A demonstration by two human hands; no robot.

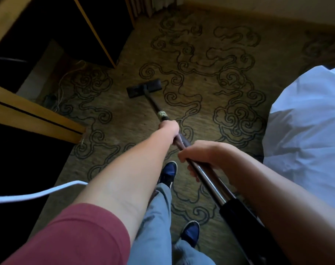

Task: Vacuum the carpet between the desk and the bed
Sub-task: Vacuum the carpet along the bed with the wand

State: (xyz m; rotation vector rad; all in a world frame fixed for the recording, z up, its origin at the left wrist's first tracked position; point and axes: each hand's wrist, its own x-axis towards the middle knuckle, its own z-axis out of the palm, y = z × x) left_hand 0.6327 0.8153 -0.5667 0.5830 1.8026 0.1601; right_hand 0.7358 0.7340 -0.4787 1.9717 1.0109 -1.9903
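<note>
A dark vacuum wand (pixel 206 178) runs from lower right up to a flat black floor head (pixel 143 88) resting on the olive carpet (pixel 201 104) with dark swirl patterns. My left hand (pixel 168 130) is stretched forward and closed around the wand just below a taped joint. Lower down, my right hand (pixel 197 153) grips the metal tube above the black hose cuff (pixel 237 213). The wooden desk (pixel 34 115) stands at the left and the white bedding (pixel 306 127) at the right.
Thin cables (pixel 60 90) lie on the floor under the desk beside a dark plug. A white cord (pixel 34 194) crosses the lower left. My two blue shoes (pixel 168 173) stand on the carpet below the wand. A wall and curtain edge close the far end.
</note>
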